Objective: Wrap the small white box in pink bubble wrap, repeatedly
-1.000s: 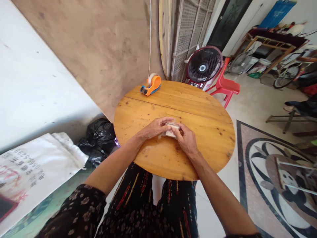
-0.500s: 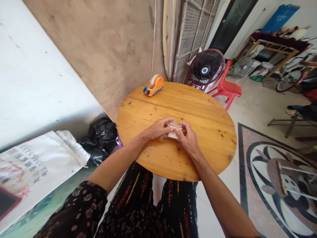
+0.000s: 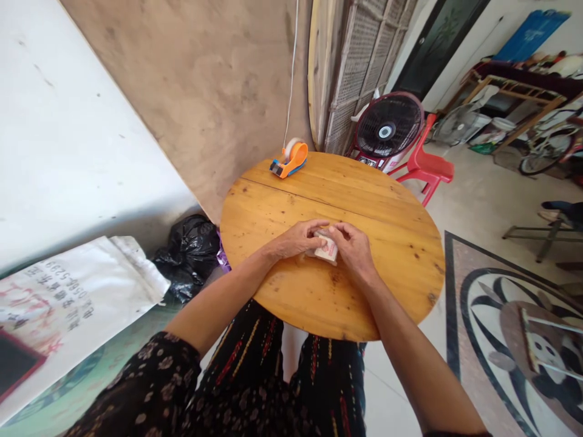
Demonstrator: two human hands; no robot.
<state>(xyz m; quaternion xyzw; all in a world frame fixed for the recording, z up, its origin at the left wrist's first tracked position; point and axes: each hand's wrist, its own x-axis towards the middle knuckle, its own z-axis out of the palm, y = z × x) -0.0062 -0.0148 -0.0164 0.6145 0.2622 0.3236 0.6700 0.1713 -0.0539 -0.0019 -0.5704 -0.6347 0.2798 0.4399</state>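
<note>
A small whitish packet with reddish print (image 3: 327, 249) is between my two hands, over the middle of the round wooden table (image 3: 282, 291). My left hand (image 3: 300, 238) is closed on its left side, with the thumb near the print. On the upper right side, my right hand (image 3: 353, 246) has its fingers curled against the packet. Clear wrapping seems to stick out at the packet's left, but it is too small to make out well.
An orange and blue tape dispenser (image 3: 290, 159) stands at the table's far edge by the wooden board. Beyond the table are a fan (image 3: 387, 130) and a red chair (image 3: 428, 167). Black plastic bags (image 3: 189, 255) lie to the left.
The packet's printed face now shows more, as the right fingers have moved up off it. The whole view has shifted slightly, moving the table a little right in the picture.
</note>
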